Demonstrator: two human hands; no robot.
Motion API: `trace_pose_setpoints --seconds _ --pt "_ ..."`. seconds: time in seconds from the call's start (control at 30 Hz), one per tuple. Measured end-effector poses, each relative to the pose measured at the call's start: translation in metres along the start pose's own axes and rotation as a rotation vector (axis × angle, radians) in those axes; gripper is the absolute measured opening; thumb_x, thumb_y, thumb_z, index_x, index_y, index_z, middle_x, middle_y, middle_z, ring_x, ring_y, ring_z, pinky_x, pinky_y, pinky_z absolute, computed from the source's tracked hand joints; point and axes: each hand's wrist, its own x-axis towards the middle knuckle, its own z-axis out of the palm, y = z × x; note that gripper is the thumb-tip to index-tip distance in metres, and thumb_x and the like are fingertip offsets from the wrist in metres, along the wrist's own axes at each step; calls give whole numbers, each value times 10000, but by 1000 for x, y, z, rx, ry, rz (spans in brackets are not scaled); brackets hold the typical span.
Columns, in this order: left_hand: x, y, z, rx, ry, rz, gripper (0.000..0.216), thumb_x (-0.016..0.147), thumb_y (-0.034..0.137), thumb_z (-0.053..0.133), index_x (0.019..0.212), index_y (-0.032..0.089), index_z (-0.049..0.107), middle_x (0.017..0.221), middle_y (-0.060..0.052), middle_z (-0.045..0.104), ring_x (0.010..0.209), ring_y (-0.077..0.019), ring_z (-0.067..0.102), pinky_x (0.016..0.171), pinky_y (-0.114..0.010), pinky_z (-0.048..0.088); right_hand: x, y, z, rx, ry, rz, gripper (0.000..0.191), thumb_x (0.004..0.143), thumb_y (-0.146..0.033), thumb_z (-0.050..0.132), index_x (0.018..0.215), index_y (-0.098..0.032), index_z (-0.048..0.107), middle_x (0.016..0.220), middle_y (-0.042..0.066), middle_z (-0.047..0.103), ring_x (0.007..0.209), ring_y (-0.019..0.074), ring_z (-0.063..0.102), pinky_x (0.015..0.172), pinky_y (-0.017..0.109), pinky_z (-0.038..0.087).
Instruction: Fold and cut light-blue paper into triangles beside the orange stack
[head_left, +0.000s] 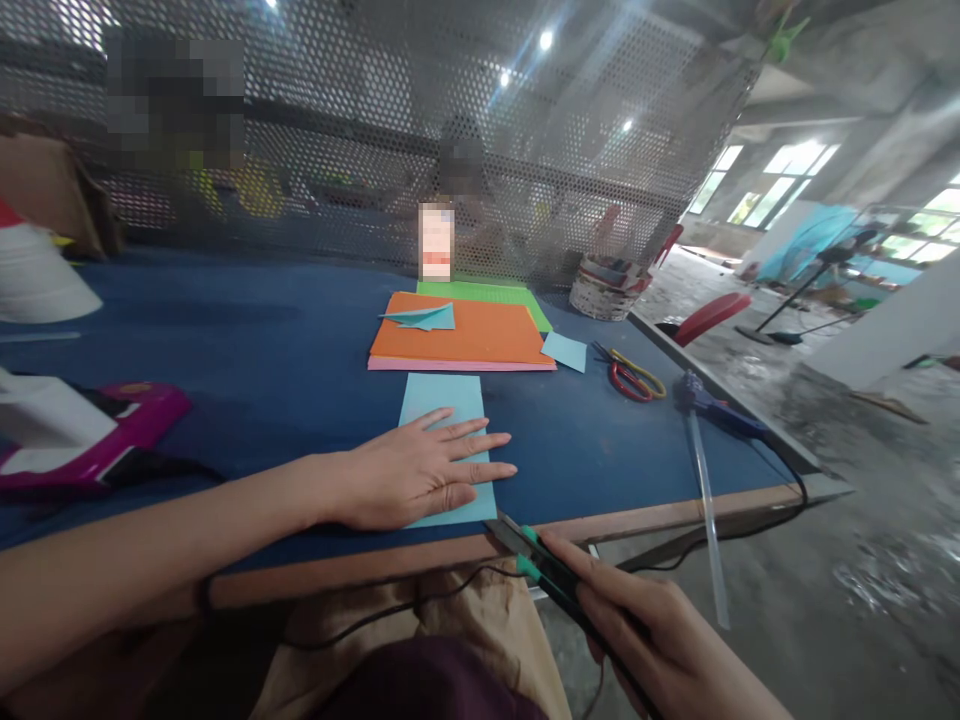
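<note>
Paper pinned flat, cutter at the near edge.

Left hand (416, 470) lies open, fingers spread and pressing a blue sheet (442, 400) onto the counter (285, 360), close to its front edge. Right hand (652, 630) is closed around a green-and-black cutter (536, 555), its tip just beside the sheet's near right corner. Scissors (634, 375) and a stack of coloured paper (465, 335) lie beyond, well apart. Assessment: the left fingertips reach the sheet's right edge, near the blade's likely line, so drawing them back would be safer. Firm, even pressure should stop the sheet sliding. A shallow blade angle and one steady stroke should prevent tearing.
</note>
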Motion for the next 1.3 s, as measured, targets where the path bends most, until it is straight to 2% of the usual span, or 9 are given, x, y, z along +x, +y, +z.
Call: trace_pose_setpoints --seconds 0.13,0.3,0.4,0.47,0.67,0.8,1.1,1.23,1.3 --pt "0 0 0 8 -8 -4 468 1007 514 204 1469 445 229 1596 85 132 1481 -254 91 1165 -555 54 0 1 4 -31 4 5 417 965 -340 482 1382 -359 500 1258 -56 664 1149 172 621 960 222 474" --pt "0 -2 1 8 -23 -3 478 1001 537 190 1472 453 212 1598 99 112 1484 -247 71 1169 -544 33 2 0 8 -108 -66 -20 436 988 -329 420 1422 -310 456 1072 -23 742 990 161 684 905 239 511" --pt "0 -2 1 9 -32 -4 483 1001 544 178 1474 452 204 1599 103 97 1485 -241 58 1171 -537 25 3 -5 11 -102 -45 -32 427 984 -320 442 1410 -336 470 1176 -33 708 1092 162 645 962 233 469" --pt "0 -2 1 8 -36 -5 485 1000 546 172 1475 453 199 1599 105 92 1485 -240 53 1171 -536 24 3 -7 12 -80 -44 -16 436 987 -327 438 1423 -334 450 1200 -27 698 1060 156 661 911 209 493" --pt "0 -1 0 3 -42 -8 488 998 556 161 1473 455 201 1599 108 88 1485 -244 48 1167 -550 19 5 -4 15 -101 -73 9 453 997 -328 385 1443 -266 434 1000 -1 747 942 163 685 822 229 538" --pt "0 -1 0 2 -48 -9 489 999 555 144 1474 451 199 1599 110 85 1486 -232 41 1168 -549 17 4 -4 19 -96 -54 -7 435 995 -325 397 1425 -292 460 1123 -10 721 989 157 679 861 226 521" --pt "-1 -1 0 -6 -37 -2 489 1001 548 156 1474 439 214 1600 95 103 1485 -235 57 1167 -558 17 5 -9 21 -79 -60 0 435 1001 -337 415 1436 -342 424 1225 -40 683 1009 130 665 902 199 492" --pt "-1 -1 -1 -15 -29 4 488 1000 547 161 1472 441 220 1598 91 117 1483 -249 70 1166 -565 30 4 -10 23 -113 -86 23 437 1000 -336 404 1437 -333 428 968 -48 756 931 138 690 842 208 525" --pt "-1 -1 -1 -18 -26 4 488 1001 545 160 1473 439 217 1598 91 121 1483 -250 72 1164 -570 34 4 -12 25 -108 -54 15 424 994 -329 420 1417 -333 461 969 -46 754 962 141 683 873 212 511"
